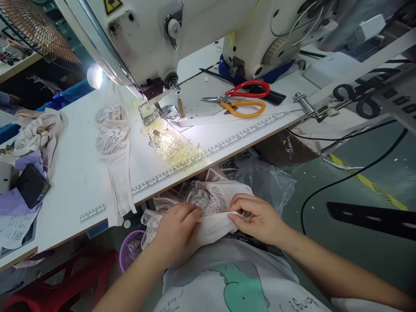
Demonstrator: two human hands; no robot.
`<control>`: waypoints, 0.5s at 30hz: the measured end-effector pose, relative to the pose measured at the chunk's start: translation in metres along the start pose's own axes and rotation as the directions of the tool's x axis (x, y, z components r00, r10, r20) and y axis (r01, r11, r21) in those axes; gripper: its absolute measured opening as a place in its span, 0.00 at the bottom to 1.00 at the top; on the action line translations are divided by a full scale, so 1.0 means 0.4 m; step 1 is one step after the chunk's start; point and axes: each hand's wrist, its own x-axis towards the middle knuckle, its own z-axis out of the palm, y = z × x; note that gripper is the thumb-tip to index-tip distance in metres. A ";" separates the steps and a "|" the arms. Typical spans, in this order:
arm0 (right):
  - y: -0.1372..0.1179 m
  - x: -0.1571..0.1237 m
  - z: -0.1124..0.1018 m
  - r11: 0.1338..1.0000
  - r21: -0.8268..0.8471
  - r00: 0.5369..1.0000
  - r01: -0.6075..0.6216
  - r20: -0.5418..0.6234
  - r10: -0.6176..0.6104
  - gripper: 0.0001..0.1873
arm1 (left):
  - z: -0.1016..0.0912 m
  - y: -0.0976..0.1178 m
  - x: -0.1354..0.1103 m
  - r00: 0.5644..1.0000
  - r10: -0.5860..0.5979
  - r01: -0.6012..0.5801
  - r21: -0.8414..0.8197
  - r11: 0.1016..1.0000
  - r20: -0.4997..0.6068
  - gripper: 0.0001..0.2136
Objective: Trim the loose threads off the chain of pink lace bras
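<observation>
A pale lace bra (pixel 211 197) lies across my lap, just below the table's front edge. My left hand (pixel 178 229) is closed on its lower band, the fingertips turned inward and partly hidden. On the other side my right hand (pixel 255 216) pinches the same band's edge between thumb and fingers. The band is stretched between both hands. More lace pieces are bunched under and beside the left hand. On the table, a second lace bra piece (pixel 112 138) lies with its band hanging over the front edge.
A sewing machine (pixel 143 39) stands over the table (pixel 78 173). Scissors (pixel 243 99) with red and orange handles lie right of its needle. At left are a fabric pile (pixel 39 130) and a phone (pixel 32 185). Below stand a purple bin (pixel 130 251) and a red stool (pixel 61 281).
</observation>
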 end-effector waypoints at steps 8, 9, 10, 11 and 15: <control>-0.016 0.007 -0.001 0.996 -0.007 0.996 -0.091 -0.011 0.091 0.08 | 0.078 0.069 0.092 0.982 -0.007 -0.040 -0.244 0.969 -0.190 0.09; -0.015 0.007 -0.005 0.996 -0.002 0.996 -0.094 -0.007 0.094 0.08 | 0.078 0.068 0.095 0.986 -0.044 -0.012 -0.332 0.943 -0.159 0.08; -0.014 0.007 -0.010 0.996 0.004 0.996 -0.092 0.000 0.092 0.08 | 0.076 0.066 0.098 0.989 -0.086 0.027 -0.430 0.903 -0.119 0.08; -0.013 0.007 -0.015 0.996 0.010 0.996 -0.086 0.009 0.086 0.07 | 0.073 0.065 0.100 0.989 -0.127 0.071 -0.522 0.850 -0.073 0.08; -0.008 0.006 -0.035 0.998 0.037 0.998 -0.055 0.038 0.054 0.04 | 0.060 0.063 0.109 0.977 -0.203 0.186 -0.713 0.676 0.062 0.09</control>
